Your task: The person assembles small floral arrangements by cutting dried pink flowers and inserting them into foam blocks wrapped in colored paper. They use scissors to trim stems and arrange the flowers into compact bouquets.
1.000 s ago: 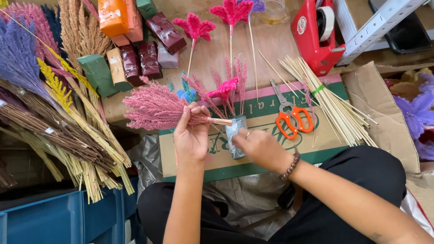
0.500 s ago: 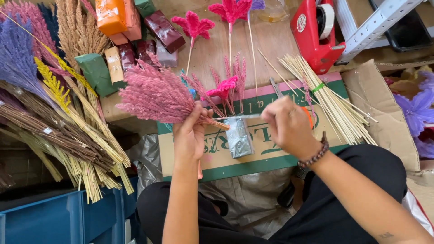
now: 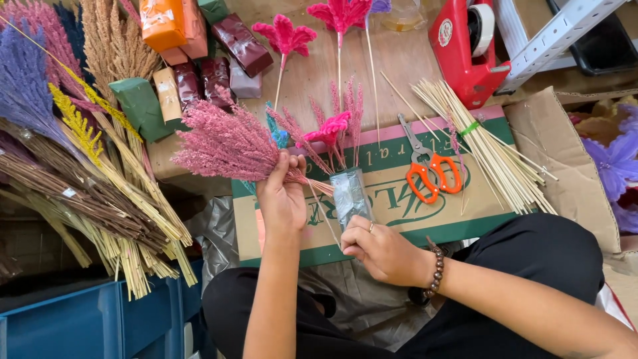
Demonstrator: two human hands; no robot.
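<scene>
Where stems hide it, left hand (image 3: 282,199) gripping pink sprigs (image 3: 229,141); right hand (image 3: 382,249) on foil wrap (image 3: 350,196)

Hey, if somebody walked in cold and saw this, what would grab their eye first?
Probably the pink dried-flower bunch in the left hand, centre frame, with the right hand at a silver-wrapped block beside it. Next, the orange-handled scissors on the green cardboard and the red tape dispenser top right.

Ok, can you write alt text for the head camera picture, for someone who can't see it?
A person's left hand holds a bunch of pink dried grass while the right hand steadies a silver-wrapped block holding pink flowers. Orange scissors lie nearby.
</scene>
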